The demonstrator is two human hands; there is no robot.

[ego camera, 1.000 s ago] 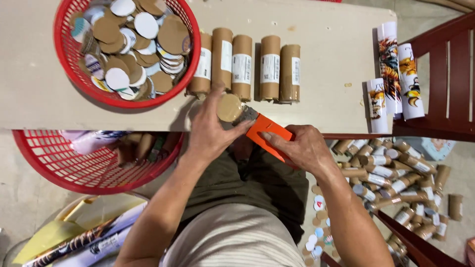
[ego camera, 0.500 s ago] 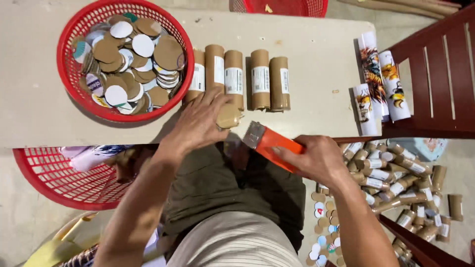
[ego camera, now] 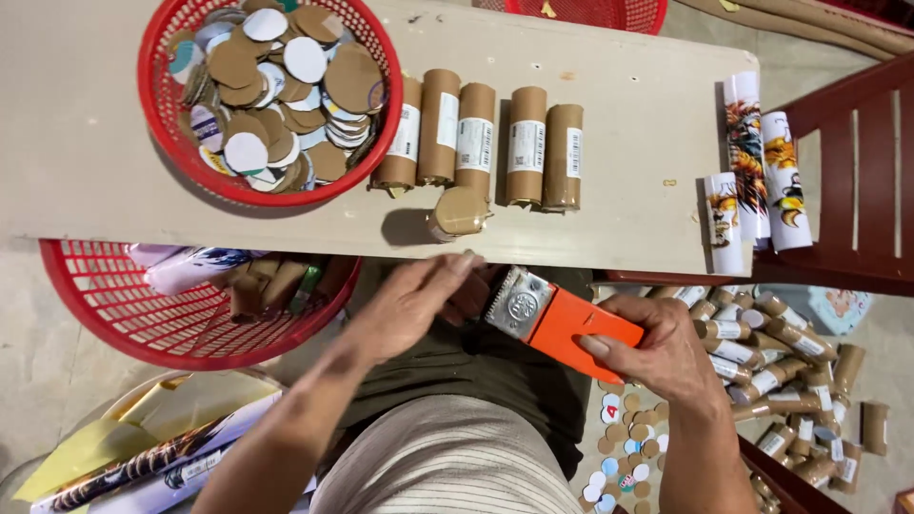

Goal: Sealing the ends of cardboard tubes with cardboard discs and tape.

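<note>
place: small home workshop | signs: low worktable point(ego camera: 619, 219) with rows of cardboard tubes point(ego camera: 476, 133) | red baskets point(ego camera: 162, 86) of paper discs | more tubes heaped on the floor point(ego camera: 790, 371)

A single camera covers the scene, mounted on the person's head and aimed almost straight down. It looks over the lap and both forearms onto the near edge of the pale flat worktop point(ego camera: 609, 190), which runs across the upper half of the frame. The view is close: the left hand point(ego camera: 419, 300) and right hand point(ego camera: 666, 352) sit near the centre, just below that edge. The floor shows at the lower left and lower right. No second view exists, so no part of the scene is shared.
</note>
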